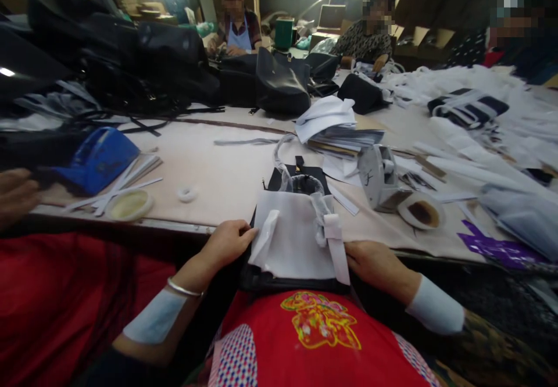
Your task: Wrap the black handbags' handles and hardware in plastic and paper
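A black handbag point(279, 181) lies at the table's front edge, close against my red apron point(257, 323). A white sheet point(296, 247) covers most of its near face, and its handles point(285, 181) are wrapped in clear plastic. White strips hang at both sides of the sheet. My left hand point(229, 240) is closed at the bag's left edge, thumb and forefinger together. On the opposite side my right hand point(375, 265) grips the right edge, its fingertips partly hidden behind the bag.
Right of the bag stand a tape dispenser point(379, 178) and a dish with brown contents point(422, 211). A stack of papers point(340, 128) lies behind. To the left are a blue dispenser point(98, 157), a pale dish point(129, 205) and a co-worker's hand point(17, 195). Black bags point(281, 79) line the back.
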Motion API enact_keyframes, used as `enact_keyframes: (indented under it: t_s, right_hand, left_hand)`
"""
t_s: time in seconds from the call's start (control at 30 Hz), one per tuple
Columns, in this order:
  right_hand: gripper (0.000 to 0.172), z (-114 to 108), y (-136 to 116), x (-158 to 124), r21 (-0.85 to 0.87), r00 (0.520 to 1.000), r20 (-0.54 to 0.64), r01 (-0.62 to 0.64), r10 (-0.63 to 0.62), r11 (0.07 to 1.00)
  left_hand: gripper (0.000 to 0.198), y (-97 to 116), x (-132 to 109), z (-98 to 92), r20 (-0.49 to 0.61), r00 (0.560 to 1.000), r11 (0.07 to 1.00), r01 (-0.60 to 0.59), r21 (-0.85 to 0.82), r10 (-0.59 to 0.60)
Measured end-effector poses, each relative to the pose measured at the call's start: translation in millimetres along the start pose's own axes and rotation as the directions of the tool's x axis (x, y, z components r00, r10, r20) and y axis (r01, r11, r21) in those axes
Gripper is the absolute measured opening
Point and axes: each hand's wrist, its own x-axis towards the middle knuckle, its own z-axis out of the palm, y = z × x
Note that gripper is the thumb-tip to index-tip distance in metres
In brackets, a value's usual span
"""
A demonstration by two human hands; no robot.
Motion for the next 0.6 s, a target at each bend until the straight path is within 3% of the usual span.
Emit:
enact_keyframes:
  t_s: [0.1, 0.17, 0.27, 0.37, 0.43, 0.5, 0.6]
  right_hand:
    - [0.028, -32, -15, -11, -0.003, 0.942, -0.333, 0.039, -0.038, 0.999]
    - [0.022, -48, -39, -15, 0.087, 0.892, -0.419, 0.224, -0.169, 0.971]
    - [0.021, -46, -84, -7, 0.229, 0.876, -0.215, 0.475, -0.432, 0.849]
    - [0.023, -21, -117, 15, 0.277, 0.846, -0.045, 0.521, -0.531, 0.807]
    - [0.023, -3, -129, 30, 0.249, 0.846, -0.023, 0.521, -0.532, 0.817]
    - [0.019, 7, -135, 41, 0.219, 0.839, -0.029, 0.536, -0.543, 0.815]
    - [0.018, 12, -138, 46, 0.228, 0.838, -0.064, 0.540, -0.541, 0.810]
  left_hand:
    - [0.029, -1, -2, 1.6, -0.122, 0.992, 0.998, -0.024, -0.055, 0.017]
    - [0.031, 2, -7, -0.7, -0.130, 0.991, 0.987, -0.043, -0.158, 0.022]
    - [0.042, 12, -18, -4.6, -0.005, 0.999, 0.948, -0.053, -0.315, 0.054]
    - [0.041, 21, -28, -3.9, 0.107, 0.990, 0.953, -0.061, -0.296, 0.097]
    - [0.033, 21, -33, -1.0, 0.087, 0.991, 0.964, -0.074, -0.256, 0.099]
    - [0.026, 16, -38, 3.0, 0.058, 0.993, 0.936, -0.076, -0.344, 0.102]
    - [0.025, 0, -50, 10.6, 0.030, 0.989, 0.742, -0.087, -0.664, 0.143]
